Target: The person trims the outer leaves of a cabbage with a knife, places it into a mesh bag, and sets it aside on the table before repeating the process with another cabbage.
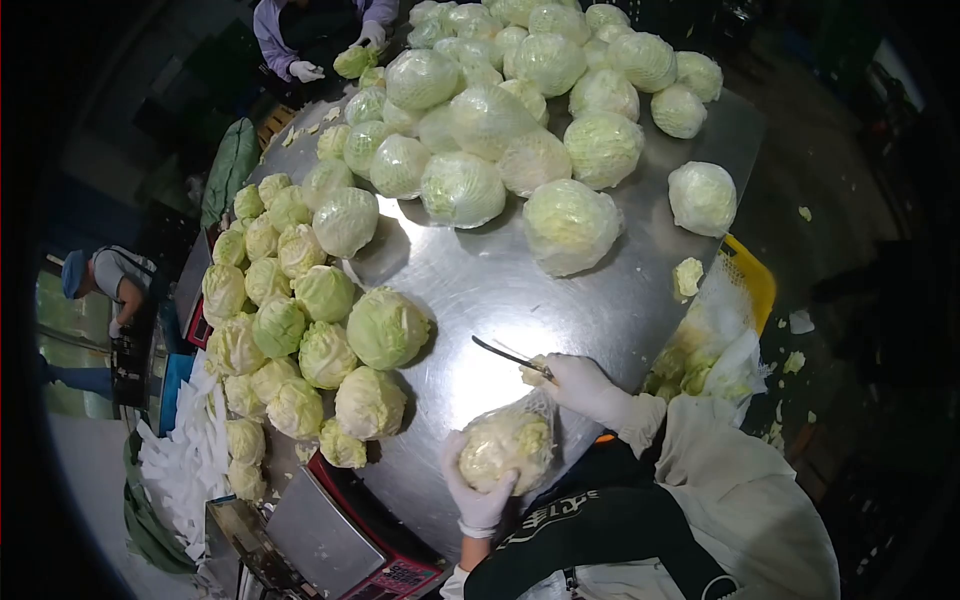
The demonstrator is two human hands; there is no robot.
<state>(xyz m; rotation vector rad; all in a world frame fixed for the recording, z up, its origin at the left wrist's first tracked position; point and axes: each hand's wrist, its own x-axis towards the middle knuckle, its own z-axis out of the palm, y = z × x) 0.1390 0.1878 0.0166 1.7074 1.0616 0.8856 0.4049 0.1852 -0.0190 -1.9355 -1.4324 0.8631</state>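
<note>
Cupping a cabbage (507, 447) between partly open fingers, the left hand (478, 492) holds it; the right hand (588, 388) grips a knife (508, 355), fingers curled.

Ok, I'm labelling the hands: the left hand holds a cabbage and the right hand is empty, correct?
Not quite: the right hand isn't empty; the head view shows it holding a knife. The left hand does hold a cabbage.
</note>
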